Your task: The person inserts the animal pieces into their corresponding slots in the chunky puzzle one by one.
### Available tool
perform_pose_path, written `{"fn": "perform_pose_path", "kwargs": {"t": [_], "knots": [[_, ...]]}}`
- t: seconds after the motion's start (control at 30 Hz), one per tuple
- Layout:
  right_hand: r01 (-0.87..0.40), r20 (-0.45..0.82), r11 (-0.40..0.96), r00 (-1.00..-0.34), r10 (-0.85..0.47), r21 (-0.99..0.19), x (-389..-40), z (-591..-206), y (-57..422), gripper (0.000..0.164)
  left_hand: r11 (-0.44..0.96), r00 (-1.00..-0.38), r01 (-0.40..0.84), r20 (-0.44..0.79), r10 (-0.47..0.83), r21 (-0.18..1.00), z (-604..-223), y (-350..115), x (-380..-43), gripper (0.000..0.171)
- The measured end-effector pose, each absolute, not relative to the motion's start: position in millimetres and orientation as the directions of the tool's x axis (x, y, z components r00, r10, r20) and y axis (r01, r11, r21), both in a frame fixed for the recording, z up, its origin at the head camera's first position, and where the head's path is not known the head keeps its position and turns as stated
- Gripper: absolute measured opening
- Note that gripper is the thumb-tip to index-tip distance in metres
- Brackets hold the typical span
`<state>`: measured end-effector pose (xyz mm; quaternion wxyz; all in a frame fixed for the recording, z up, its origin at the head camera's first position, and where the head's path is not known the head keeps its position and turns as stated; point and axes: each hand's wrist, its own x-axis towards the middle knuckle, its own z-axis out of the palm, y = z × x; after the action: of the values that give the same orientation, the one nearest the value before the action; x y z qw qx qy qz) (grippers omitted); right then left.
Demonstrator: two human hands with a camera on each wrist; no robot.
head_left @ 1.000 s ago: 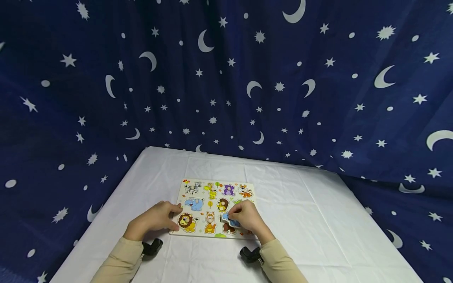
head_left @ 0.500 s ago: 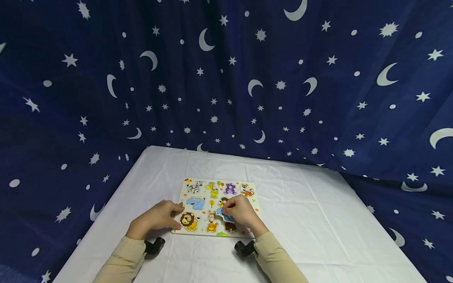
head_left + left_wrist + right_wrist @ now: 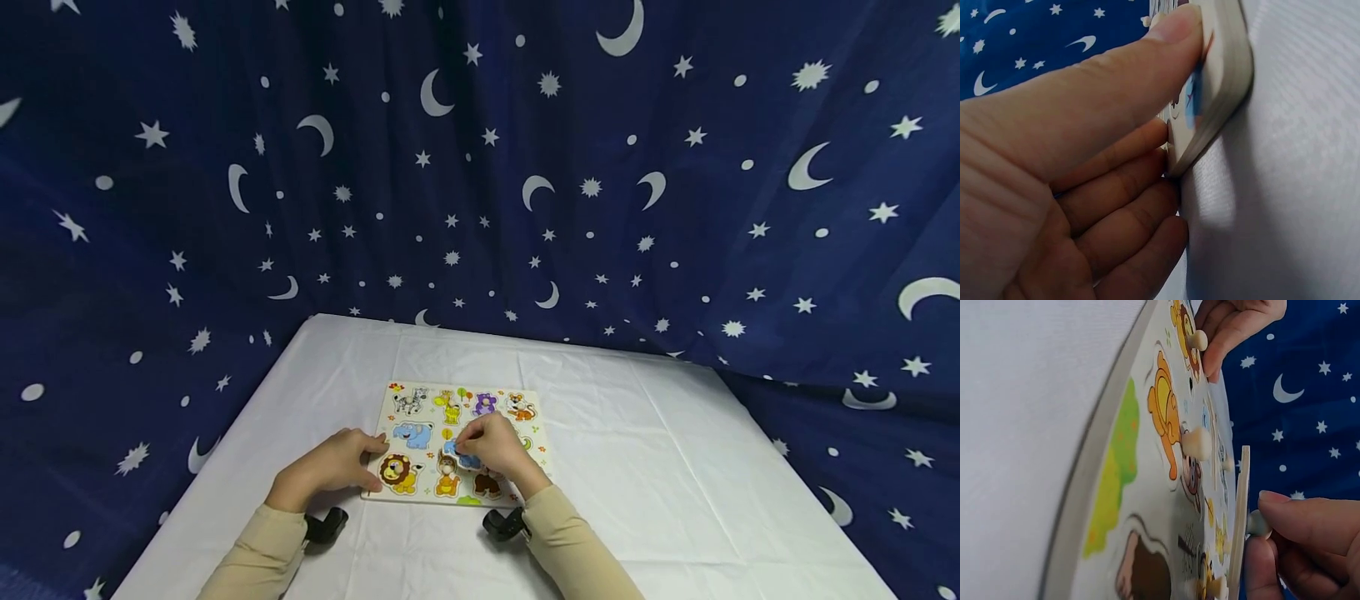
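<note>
My left hand point(image 3: 333, 462) holds the left edge of a wooden animal puzzle board point(image 3: 427, 493). In the left wrist view its thumb lies over the board's corner, with the other fingers against the side. Between thumb and fingertips, my right hand point(image 3: 497, 446) pinches the knob point(image 3: 1259, 524) of a blue animal puzzle piece point(image 3: 467, 461). That piece stands edge-on in the right wrist view, apart from the board, above the area by the kangaroo piece point(image 3: 447, 477). My right hand hides part of the board's right side. Which animal the blue piece shows, I cannot tell.
Knobbed pieces sit in the board, among them a lion point(image 3: 397, 473), an elephant point(image 3: 412, 435), a zebra point(image 3: 409, 401) and a giraffe point(image 3: 450, 407). A brown picture point(image 3: 486, 485) shows at the lower right. White cloth point(image 3: 637, 467) covers the table; a starry curtain point(image 3: 480, 167) hangs behind.
My right hand has carried the blue puzzle piece leftward across the board, from over the brown picture to near the kangaroo piece. My left hand stays at the board's left edge.
</note>
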<state>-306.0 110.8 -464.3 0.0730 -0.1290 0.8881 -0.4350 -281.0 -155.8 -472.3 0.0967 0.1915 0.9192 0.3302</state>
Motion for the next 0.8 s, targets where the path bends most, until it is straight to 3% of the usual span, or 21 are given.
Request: {"fn": "perform_pose_path", "kwargs": {"t": [0.27, 0.8], "knots": [[-0.239, 0.039, 0.568, -0.939, -0.341, -0.787, -311.4, -465.4, 99.9, 0.009, 0.702, -0.898, 0.312, -0.042, 0.437, 0.64, -475.4, -156.4, -280.3, 0.058], [-0.264, 0.063, 0.563, -0.934, -0.351, -0.783, -321.4, -467.9, 85.8, 0.005, 0.695, -0.887, 0.338, -0.032, 0.46, 0.634, -477.1, -158.3, -281.4, 0.059]]}}
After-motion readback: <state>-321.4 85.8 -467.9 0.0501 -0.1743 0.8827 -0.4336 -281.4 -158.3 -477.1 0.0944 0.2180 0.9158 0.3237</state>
